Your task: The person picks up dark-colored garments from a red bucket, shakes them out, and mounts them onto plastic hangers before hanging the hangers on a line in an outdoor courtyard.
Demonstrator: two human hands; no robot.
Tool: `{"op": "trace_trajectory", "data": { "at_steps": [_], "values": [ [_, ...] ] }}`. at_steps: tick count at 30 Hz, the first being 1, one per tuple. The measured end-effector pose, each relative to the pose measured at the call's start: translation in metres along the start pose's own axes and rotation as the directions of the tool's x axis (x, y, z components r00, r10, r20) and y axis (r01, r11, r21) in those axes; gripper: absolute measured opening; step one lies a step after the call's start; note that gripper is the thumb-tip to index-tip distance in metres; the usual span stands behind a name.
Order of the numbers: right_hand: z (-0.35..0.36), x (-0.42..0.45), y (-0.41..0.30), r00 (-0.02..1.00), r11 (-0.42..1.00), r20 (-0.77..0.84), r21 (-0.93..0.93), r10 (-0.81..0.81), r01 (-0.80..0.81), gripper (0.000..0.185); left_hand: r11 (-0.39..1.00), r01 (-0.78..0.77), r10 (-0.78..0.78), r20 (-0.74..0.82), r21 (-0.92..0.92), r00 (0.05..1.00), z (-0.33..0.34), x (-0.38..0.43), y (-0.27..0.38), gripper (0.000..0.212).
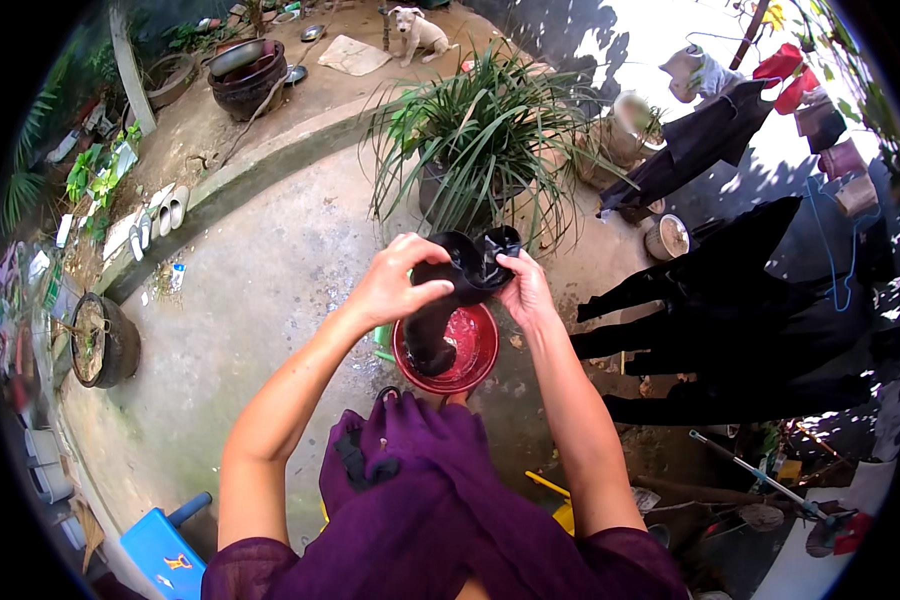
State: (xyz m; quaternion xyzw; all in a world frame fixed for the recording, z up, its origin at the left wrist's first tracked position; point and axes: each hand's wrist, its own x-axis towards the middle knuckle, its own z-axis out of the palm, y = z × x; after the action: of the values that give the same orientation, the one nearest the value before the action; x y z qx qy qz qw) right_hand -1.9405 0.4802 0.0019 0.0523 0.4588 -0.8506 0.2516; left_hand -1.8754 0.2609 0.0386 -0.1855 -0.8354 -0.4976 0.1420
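Observation:
A wet black cloth item [476, 276], perhaps a garment, is bunched up above a red plastic bucket [489, 360]. One end of it hangs down into the bucket, where some wet sheen shows. My right hand [526, 291] pinches the bunched cloth at its right side, thumb on top. On the left, my left hand [399, 281] is beside the cloth with thumb and forefinger spread apart, their tips at its edge. The bucket stands on the concrete floor [247, 300] just in front of my feet.
A potted plant with long leaves [487, 127] stands just ahead. Black clothes [750, 322] hang close on my right. A blue plastic stool [166, 551] is at lower left. A low concrete curb [270, 165] crosses ahead; a puppy [420, 34] sits beyond it.

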Motion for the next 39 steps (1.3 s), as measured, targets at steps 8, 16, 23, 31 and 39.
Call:
{"op": "trace_trajectory", "data": {
  "at_steps": [8,16,23,31,39],
  "values": [
    [-0.020,-0.032,-0.001,0.938,0.946,-0.125,-0.003,-0.323,0.325,0.033,0.838,0.417,-0.507,-0.215,-0.352,0.835,0.024,-0.033,-0.083,0.039],
    [-0.014,-0.042,-0.005,0.925,0.932,-0.110,-0.014,-0.363,0.363,0.030,0.366,0.928,-0.930,0.016,-0.072,0.368,0.071,-0.035,-0.084,0.040],
    [-0.043,-0.042,-0.012,0.871,0.909,-0.268,-0.196,-0.411,0.368,0.035,0.557,0.827,-0.820,-0.111,0.075,0.562,0.093,-0.045,-0.096,0.019],
    [-0.094,-0.040,0.013,0.754,0.758,-0.273,-0.499,-0.598,0.420,0.034,0.747,0.550,-0.570,0.066,-0.375,0.819,0.098,-0.035,-0.087,0.019],
    [-0.039,-0.039,0.033,0.912,0.675,-0.059,-0.692,-0.405,0.255,0.033,0.657,0.418,-0.352,0.234,-0.627,0.906,0.122,0.002,0.000,0.054]
  ]
}}
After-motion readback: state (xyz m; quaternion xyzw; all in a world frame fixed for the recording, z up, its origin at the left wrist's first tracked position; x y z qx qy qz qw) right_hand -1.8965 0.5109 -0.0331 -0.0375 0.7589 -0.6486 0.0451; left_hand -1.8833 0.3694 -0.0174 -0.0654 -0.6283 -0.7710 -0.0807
